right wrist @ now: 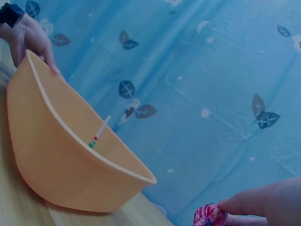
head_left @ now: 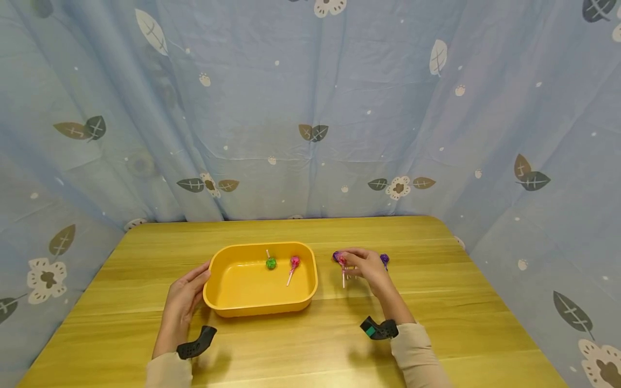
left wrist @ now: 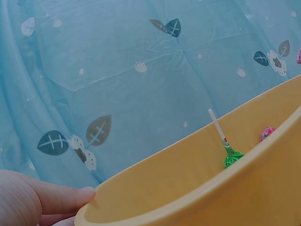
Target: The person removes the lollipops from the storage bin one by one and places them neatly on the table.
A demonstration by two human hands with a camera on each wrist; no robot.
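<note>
My right hand (head_left: pixel 365 267) pinches a pink-wrapped lollipop (head_left: pixel 342 260) by its round head, its white stick hanging down. In the right wrist view, thumb and finger meet at the shiny wrapper (right wrist: pixel 209 215). Purple lollipops lie beside that hand, one (head_left: pixel 336 255) just left of the fingers and another (head_left: pixel 385 258) to the right. My left hand (head_left: pixel 183 296) touches the left end of a yellow plastic basin (head_left: pixel 262 310), fingers extended along the rim. Inside the basin lie a green lollipop (head_left: pixel 271 263), its stick leaning on the back wall, and a pink lollipop (head_left: pixel 295 262).
Both hands work over a wooden table (head_left: pixel 301 355) with a yellowish grain. Behind it hangs a blue curtain (head_left: pixel 271 108) printed with leaves and flowers. A few white sticks show under the right hand.
</note>
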